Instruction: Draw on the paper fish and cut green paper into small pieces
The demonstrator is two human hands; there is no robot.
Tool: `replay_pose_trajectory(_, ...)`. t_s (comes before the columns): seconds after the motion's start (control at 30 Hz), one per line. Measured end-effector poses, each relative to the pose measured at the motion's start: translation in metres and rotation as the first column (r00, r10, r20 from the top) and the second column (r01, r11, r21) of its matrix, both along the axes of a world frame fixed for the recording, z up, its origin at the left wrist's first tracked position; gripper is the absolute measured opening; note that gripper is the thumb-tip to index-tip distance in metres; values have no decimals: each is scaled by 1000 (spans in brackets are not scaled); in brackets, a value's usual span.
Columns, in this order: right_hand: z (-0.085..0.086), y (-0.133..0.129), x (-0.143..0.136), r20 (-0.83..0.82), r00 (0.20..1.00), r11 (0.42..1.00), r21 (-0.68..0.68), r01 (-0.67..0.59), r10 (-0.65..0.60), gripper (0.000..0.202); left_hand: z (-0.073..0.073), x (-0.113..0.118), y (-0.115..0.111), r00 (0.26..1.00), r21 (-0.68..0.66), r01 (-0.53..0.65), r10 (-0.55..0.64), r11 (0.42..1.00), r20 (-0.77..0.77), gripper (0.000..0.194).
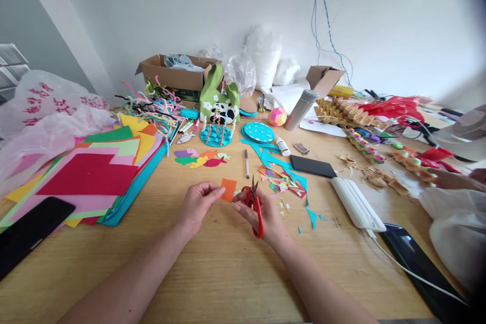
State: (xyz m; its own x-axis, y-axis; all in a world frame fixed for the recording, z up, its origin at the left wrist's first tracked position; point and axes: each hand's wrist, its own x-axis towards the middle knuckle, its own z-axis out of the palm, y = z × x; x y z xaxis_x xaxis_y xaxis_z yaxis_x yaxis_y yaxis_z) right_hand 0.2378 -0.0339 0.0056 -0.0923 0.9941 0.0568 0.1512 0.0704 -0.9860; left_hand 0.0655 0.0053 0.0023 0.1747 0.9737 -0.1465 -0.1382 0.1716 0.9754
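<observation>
An orange square of paper or felt (229, 191) is pinched at its left edge by my left hand (201, 202). My right hand (261, 212) holds red-handled scissors (258, 216), blades pointing up and away, and its fingertips are at the square's right corner. Beyond my hands lie colourful fish cut-outs (198, 163) and a pen (246, 163). Coloured scraps (283, 179) and blue strips (299, 177) are spread to the right of the pen.
Coloured sheets (91, 172) and a black phone (36, 228) lie left. A panda bag (220, 96), blue discs (260, 132) and a grey bottle (301, 109) stand behind. At right are a white power bank (357, 202), another phone (417, 263) and another person's hand (453, 180).
</observation>
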Motion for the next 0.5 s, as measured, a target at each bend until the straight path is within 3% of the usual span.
replay_pose_trajectory(0.13,4,0,-2,-113,991,997,-52,59,-64,36,1,9,-9,994,14,103,-103,995,-43,36)
replay_pose_trajectory(0.4,11,-1,1,-134,978,987,-55,152,-158,30,-1,9,-13,960,52,260,-253,964,-120,35)
replay_pose_trajectory(0.5,9,0,2,-146,975,986,-53,158,-165,30,-1,9,-12,958,60,269,-261,961,-117,32)
